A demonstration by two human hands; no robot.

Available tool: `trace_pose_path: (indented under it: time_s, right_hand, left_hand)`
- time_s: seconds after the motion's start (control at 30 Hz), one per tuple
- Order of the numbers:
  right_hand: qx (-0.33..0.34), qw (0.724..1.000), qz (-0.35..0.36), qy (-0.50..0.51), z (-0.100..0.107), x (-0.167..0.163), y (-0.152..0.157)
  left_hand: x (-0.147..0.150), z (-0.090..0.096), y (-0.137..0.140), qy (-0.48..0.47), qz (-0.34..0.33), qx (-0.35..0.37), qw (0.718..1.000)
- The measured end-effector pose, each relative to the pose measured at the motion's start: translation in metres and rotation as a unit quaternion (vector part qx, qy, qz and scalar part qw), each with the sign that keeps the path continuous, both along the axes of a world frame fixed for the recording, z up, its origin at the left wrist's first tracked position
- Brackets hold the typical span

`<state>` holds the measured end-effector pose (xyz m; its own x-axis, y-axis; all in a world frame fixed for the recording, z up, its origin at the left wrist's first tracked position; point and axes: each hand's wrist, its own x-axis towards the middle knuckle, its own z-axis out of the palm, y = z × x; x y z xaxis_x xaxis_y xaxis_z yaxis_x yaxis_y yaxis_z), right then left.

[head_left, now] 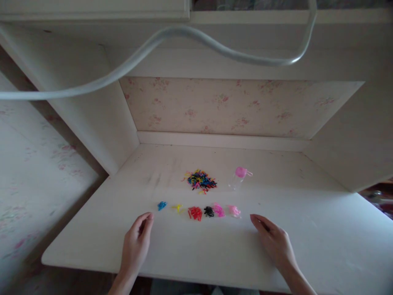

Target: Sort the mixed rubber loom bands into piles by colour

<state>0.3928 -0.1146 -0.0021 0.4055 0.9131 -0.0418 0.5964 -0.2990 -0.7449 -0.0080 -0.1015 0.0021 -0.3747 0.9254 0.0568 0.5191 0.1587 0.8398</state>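
Left hand (137, 239) and right hand (275, 241) pinch narrowly, nothing visibly held; light touches should keep near red pile (195, 213) off black pile (209, 211).

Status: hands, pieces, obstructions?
Left hand, right hand: fingertips pinched, no piece visible in either. Six colour piles rowed between; mixed pile behind, bottle to its right. Cable crosses upper view, away from hands.
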Motion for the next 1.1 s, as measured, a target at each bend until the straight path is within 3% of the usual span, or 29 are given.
trace_pose_path:
  time_s: [0.2, 0.33, 0.4, 0.53, 0.77, 1.1]
  right_hand:
    - [0.023, 0.994, 0.087, -0.06, 0.044, -0.042, 0.027]
    - [0.042, 0.97, 0.2, -0.134, 0.068, -0.086, 0.056]
    - [0.013, 0.955, 0.231, -0.183, 0.073, -0.106, 0.07]
    - [-0.047, 0.929, 0.251, -0.269, 0.073, -0.14, 0.094]
    - [-0.072, 0.906, 0.266, -0.321, 0.06, -0.189, 0.13]
    - [-0.087, 0.906, 0.255, -0.328, 0.044, -0.205, 0.158]
  left_hand:
    - [-0.005, -0.004, -0.006, -0.038, 0.004, 0.005, 0.999]
    - [-0.004, -0.005, -0.006, -0.051, 0.005, 0.013, 0.999]
    - [-0.004, -0.004, -0.006, -0.052, 0.003, 0.019, 0.998]
    - [-0.005, -0.001, -0.008, -0.052, -0.008, 0.021, 0.998]
    - [-0.007, -0.001, -0.006, -0.075, -0.011, 0.028, 0.997]
    - [-0.008, 0.001, -0.005, -0.078, -0.038, 0.018, 0.996]
